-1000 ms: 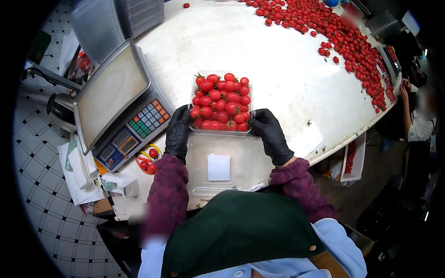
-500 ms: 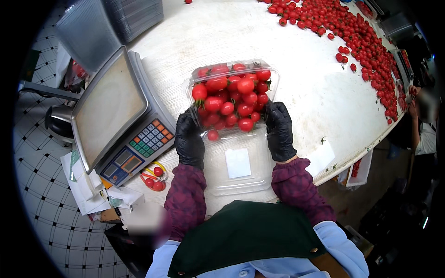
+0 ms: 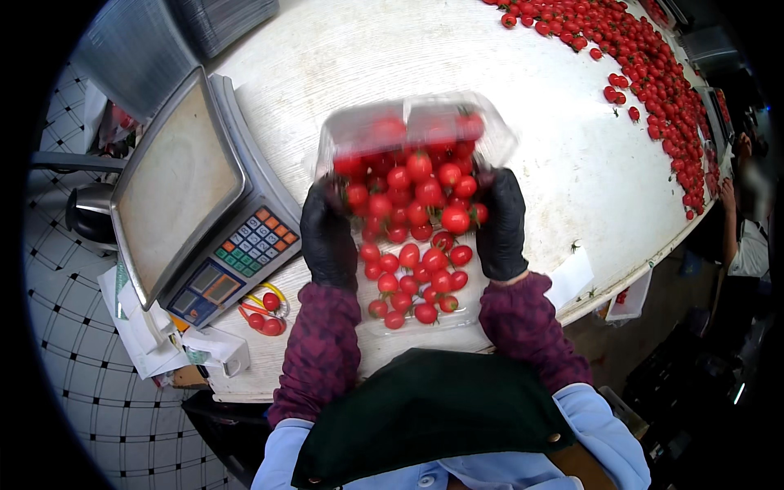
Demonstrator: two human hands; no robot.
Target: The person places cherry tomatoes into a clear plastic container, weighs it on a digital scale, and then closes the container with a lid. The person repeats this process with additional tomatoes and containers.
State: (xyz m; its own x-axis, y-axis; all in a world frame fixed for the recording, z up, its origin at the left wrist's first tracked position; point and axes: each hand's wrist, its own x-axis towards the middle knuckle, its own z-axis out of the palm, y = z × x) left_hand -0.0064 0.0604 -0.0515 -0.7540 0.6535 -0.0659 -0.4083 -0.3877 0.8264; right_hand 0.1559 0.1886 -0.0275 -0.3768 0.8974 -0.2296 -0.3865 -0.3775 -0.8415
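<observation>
A clear plastic box (image 3: 339, 131), blurred by motion and tilted toward me, spills cherry tomatoes (image 3: 429, 192) from its near side. My left hand (image 3: 328, 241), in a black glove, grips its left side. Closed on the opposite side is my right hand (image 3: 502, 229), gloved the same way. Several tomatoes (image 3: 425, 273) lie in a low clear plastic tray (image 3: 474, 313) directly below, between my forearms. Whether box and tray are joined is hidden by the tomatoes.
At left stands a weighing scale (image 3: 180, 180), with stacked clear containers (image 3: 135, 57) behind. Scissors (image 3: 278, 300) and loose tomatoes lie near it. A tomato heap (image 3: 645, 82) runs along the table's far right edge. Another person's hand (image 3: 726, 192) shows beyond.
The box has tipped toward me, and tomatoes have poured from it over the tray, covering the white label seen there before. Both hands still hold the box.
</observation>
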